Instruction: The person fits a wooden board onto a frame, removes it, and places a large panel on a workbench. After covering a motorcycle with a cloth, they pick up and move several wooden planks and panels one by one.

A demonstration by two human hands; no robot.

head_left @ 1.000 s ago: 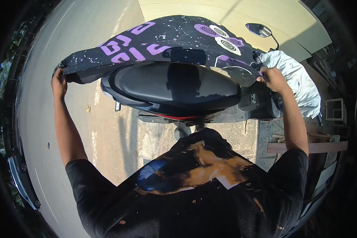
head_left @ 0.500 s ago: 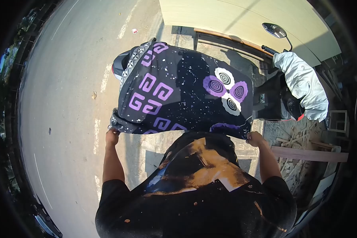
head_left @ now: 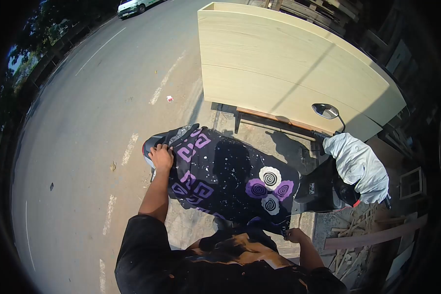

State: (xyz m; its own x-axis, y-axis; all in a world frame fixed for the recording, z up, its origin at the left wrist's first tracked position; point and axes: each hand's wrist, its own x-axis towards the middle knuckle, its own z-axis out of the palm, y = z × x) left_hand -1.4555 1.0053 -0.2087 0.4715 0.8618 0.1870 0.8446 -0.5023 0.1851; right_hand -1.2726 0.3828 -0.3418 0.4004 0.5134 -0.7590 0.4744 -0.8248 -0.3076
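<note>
A black cloth (head_left: 232, 171) with purple key-like motifs, white specks and spiral flowers lies over the seat of a parked motorbike (head_left: 316, 188). My left hand (head_left: 161, 158) rests at the motorbike's tail, over the cloth's left edge, with its fingers spread. It is not clear whether the fingertips catch any cloth there. At the near right, my right hand (head_left: 296, 236) pinches the cloth's corner. The cloth's far left edge is bunched beside the grey tail. Most of the seat is hidden under it.
A whitish cover (head_left: 360, 169) wraps the motorbike's front, below a mirror (head_left: 325, 111). Beyond stands a large pale wooden panel box (head_left: 279, 63) on a wooden bench (head_left: 269, 117). Wood scraps (head_left: 355, 235) and a plank (head_left: 377, 235) lie at right. A van (head_left: 134, 7) is on the road.
My left hand has let go of the near left corner and moved forward to the motorbike's tail. The cloth has come down flatter on the seat. My right hand keeps its corner. The view has tilted up.
</note>
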